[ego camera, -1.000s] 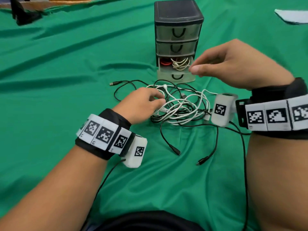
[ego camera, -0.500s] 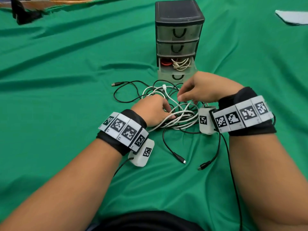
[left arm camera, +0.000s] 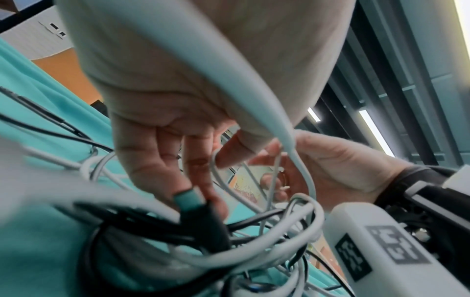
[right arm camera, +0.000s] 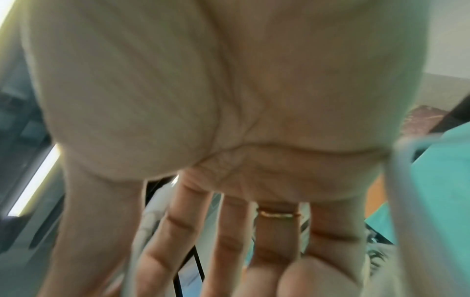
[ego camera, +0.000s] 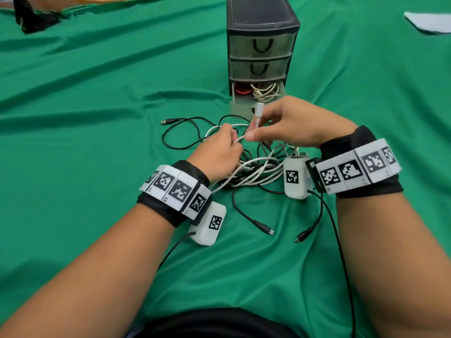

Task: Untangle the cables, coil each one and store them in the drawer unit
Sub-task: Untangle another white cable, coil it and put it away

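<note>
A tangle of white and black cables (ego camera: 256,172) lies on the green cloth in front of the black drawer unit (ego camera: 261,40). Its bottom drawer (ego camera: 240,103) stands pulled out, with a red cable and a white coiled cable (ego camera: 264,91) inside. My right hand (ego camera: 288,123) pinches a white cable just below its plug (ego camera: 259,109), which points up. My left hand (ego camera: 219,152) grips a strand of the same white cable (left arm camera: 216,166) close by, thumb against fingers. The right wrist view shows only my blurred palm and fingers (right arm camera: 223,231).
Loose black cable ends lie at the left (ego camera: 167,121) and nearer to me (ego camera: 264,229) (ego camera: 302,237). A dark object (ego camera: 31,18) sits at the far left corner, a white sheet (ego camera: 429,21) at the far right. Green cloth (ego camera: 85,118) covers the whole surface.
My right hand came down from in front of the drawer onto the tangle and lifted a white cable end with its plug. My left hand shifted slightly forward on the white strand.
</note>
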Available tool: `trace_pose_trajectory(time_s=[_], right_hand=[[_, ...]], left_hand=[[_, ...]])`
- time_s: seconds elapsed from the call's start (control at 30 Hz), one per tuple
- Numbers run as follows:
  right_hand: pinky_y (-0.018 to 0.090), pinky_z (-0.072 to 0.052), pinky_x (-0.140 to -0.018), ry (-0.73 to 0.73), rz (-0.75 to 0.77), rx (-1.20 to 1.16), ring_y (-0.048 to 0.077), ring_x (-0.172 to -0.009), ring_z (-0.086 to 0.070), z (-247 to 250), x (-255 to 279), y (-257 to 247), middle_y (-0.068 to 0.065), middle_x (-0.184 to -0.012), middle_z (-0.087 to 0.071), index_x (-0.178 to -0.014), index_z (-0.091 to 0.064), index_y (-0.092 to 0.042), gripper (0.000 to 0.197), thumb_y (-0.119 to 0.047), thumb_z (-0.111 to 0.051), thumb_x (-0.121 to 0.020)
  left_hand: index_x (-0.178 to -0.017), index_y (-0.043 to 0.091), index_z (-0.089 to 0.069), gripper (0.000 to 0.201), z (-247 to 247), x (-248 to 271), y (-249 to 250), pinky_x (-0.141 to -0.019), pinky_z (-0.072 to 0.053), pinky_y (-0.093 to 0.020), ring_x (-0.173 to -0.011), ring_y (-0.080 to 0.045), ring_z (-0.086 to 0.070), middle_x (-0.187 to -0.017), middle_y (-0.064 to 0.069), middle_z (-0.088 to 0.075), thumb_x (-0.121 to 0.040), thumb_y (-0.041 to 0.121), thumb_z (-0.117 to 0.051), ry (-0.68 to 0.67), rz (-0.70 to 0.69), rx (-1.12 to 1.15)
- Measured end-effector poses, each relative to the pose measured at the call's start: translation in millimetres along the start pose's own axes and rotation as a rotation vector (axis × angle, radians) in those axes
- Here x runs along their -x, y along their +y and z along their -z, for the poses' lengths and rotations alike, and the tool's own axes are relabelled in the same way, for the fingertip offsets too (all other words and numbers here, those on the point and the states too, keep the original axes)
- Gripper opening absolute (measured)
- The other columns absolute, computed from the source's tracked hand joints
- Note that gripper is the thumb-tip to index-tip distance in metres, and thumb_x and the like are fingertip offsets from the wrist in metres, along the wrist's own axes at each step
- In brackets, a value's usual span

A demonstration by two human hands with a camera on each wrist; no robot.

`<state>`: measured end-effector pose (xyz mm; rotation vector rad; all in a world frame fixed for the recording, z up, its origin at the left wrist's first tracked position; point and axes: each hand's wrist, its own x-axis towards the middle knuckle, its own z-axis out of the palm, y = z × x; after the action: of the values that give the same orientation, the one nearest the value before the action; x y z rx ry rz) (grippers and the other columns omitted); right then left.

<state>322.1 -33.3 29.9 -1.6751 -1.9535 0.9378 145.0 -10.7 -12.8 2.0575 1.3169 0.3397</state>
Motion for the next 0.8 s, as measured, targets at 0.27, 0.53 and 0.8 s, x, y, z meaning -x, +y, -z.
trace_pose_trajectory(time_s=[0.27,0.53,0.8], right_hand=[[0.039,-0.050,-0.077,0.097,-0.043,-0.058,0.022,-0.086,-0.070,25.4,16.5,5.8,-0.001,-0.096,-0.077,-0.081,-0.080,-0.028,0.029,-0.054,-0.067,-0.082],[0.013,-0.045,-0.058,0.149,-0.061,0.033,-0.001,-0.055,-0.052,26.5,14.4,10.9,-0.016,-0.061,-0.064,-0.089,-0.076,-0.028,0.007,-0.025,-0.070,-0.089],[0.007,-0.039,-0.053,0.059,-0.064,0.215,-0.003,-0.055,-0.051,8.5,3.3,-1.1,-0.002,-0.081,-0.073,-0.090,-0.079,-0.031,0.008,-0.029,-0.076,-0.084]], left_hand=[[-0.093,0.023,-0.052,0.007,-0.8,-3.5,-8.9,-0.061,-0.046,-0.041,-0.059,-0.030,-0.056,-0.070,-0.015,-0.065,-0.099,0.025,-0.051,0.212,-0.061,0.208],[-0.069,0.017,-0.046,0.040,1.2,-8.3,-5.5,-0.063,-0.043,-0.041,-0.063,-0.033,-0.053,-0.062,-0.005,-0.051,-0.100,0.043,-0.048,0.435,-0.083,0.341],[-0.088,0.029,-0.027,0.045,-5.3,-3.5,-1.3,-0.066,-0.042,-0.023,-0.067,-0.016,-0.047,-0.096,0.003,-0.032,-0.083,-0.007,-0.054,0.311,-0.230,0.384]])
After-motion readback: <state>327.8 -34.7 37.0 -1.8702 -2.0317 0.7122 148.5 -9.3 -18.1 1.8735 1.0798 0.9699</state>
